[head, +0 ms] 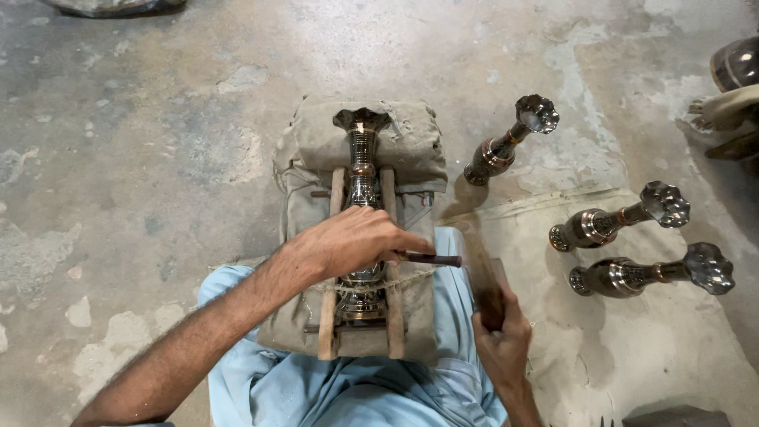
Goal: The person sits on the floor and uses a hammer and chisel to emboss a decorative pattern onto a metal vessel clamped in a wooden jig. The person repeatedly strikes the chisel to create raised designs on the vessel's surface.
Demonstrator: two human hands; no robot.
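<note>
— Concrete, grey and patchy, fills most of the frame; what lies on it?

— A sackcloth pad at the centre, with a wooden cradle holding a metal vase lengthwise. A pale cloth covers the lower right floor.

— And the hands?

— The left hand, at the middle, pinches a dark chisel against the vase. The right hand, lower right, is closed around a wooden mallet.

— Anything else?

— Three more vases stand at the right, two of them on the cloth.
</note>
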